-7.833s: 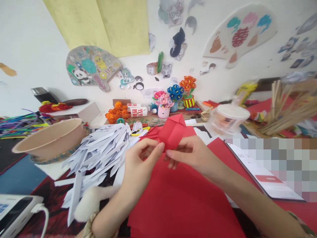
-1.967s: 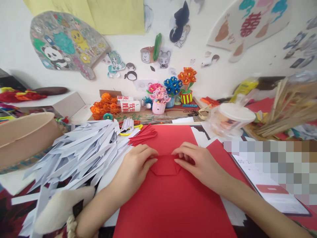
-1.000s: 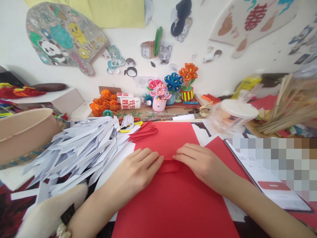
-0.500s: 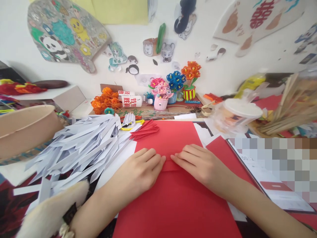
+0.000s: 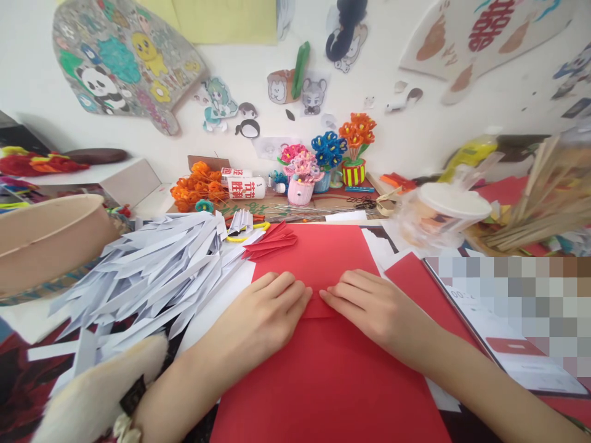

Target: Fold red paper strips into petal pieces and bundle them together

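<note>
A small folded strip of red paper lies across a large red sheet in front of me. My left hand is closed at the strip's left end, thumb and fingertips pinched together on it. From the other side my right hand pinches its right end, fingers curled. The fingertips of both hands nearly meet at the middle, hiding the strip's upper edge and ends. Above my left hand sits a little bundle of folded red paper pieces.
Many folded white paper strips are heaped on the left, beside a round tan container. A tablet-like screen lies at right, near a lidded plastic cup. Handmade flowers in pots stand along the wall.
My left hand has shifted very slightly upward and to the right. Both hands keep their pinch on the red strip; the papers around them stay put.
</note>
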The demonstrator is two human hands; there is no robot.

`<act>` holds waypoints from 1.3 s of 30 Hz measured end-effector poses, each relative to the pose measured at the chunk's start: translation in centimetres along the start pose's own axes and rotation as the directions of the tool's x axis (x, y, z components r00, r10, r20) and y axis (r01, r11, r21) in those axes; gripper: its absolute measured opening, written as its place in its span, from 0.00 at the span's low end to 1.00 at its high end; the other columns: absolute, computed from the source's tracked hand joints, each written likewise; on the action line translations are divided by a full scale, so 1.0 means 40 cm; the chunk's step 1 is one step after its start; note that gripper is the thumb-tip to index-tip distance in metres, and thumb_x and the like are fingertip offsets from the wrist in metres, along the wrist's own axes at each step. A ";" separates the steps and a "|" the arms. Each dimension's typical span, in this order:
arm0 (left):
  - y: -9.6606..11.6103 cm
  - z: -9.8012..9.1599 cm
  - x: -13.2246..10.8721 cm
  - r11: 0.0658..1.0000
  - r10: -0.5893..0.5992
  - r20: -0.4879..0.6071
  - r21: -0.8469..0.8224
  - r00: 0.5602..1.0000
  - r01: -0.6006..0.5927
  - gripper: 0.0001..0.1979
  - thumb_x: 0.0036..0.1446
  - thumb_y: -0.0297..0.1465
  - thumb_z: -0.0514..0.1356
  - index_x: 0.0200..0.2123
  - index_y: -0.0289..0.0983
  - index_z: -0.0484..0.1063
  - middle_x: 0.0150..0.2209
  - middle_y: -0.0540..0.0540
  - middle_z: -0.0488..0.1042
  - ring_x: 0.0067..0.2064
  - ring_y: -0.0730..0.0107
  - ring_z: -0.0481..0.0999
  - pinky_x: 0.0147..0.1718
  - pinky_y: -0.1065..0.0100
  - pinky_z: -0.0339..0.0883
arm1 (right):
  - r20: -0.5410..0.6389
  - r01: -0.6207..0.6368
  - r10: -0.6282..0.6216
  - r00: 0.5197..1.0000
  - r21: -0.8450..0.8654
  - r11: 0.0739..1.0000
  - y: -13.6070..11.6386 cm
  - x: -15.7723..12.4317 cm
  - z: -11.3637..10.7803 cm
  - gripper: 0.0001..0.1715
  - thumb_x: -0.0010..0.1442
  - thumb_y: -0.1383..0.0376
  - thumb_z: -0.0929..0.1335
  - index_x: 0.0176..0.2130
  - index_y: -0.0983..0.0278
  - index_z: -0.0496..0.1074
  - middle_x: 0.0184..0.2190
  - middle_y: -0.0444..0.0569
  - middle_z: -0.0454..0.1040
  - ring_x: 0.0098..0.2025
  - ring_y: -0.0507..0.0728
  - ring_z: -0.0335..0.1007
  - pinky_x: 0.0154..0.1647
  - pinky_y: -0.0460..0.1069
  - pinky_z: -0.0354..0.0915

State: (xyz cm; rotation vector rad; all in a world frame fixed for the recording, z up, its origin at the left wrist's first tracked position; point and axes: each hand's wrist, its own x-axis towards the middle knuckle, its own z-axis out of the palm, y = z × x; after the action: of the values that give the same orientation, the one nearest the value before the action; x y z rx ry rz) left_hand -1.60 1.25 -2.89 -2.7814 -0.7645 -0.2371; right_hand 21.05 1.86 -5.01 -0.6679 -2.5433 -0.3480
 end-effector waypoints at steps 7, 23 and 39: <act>0.001 0.003 0.003 1.000 -0.024 0.022 0.012 0.999 0.024 0.14 0.68 0.23 0.47 0.48 0.29 0.70 0.38 0.41 0.74 0.41 0.60 0.70 0.38 0.63 0.65 | 0.001 -0.001 0.001 1.000 -0.017 1.000 -0.005 0.002 -0.004 0.19 0.68 0.77 0.60 0.33 0.72 0.77 0.25 0.52 0.72 0.31 0.57 0.67 0.34 0.52 0.66; -0.012 0.005 -0.019 0.963 -0.263 0.013 -0.053 0.965 0.264 0.28 0.55 0.15 0.52 0.52 0.45 0.74 0.36 0.45 0.70 0.37 0.60 0.64 0.34 0.60 0.54 | 0.073 -0.102 0.095 0.993 0.104 0.989 -0.005 0.000 -0.009 0.23 0.66 0.79 0.56 0.38 0.71 0.77 0.26 0.52 0.72 0.30 0.58 0.63 0.31 0.52 0.62; -0.033 0.015 -0.018 0.787 -0.487 0.266 -0.280 0.832 0.549 0.38 0.53 0.13 0.46 0.54 0.59 0.72 0.35 0.48 0.66 0.38 0.65 0.63 0.39 0.60 0.56 | 0.263 -0.425 0.356 0.897 0.283 0.860 0.024 -0.032 -0.009 0.30 0.58 0.82 0.60 0.48 0.61 0.79 0.29 0.47 0.79 0.31 0.57 0.67 0.33 0.51 0.62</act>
State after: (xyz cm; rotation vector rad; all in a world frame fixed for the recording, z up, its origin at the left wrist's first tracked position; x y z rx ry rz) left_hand -2.85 2.18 -3.37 -2.8627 -1.6958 -0.2365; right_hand 22.67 2.02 -5.26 -1.1033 -2.4769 0.3040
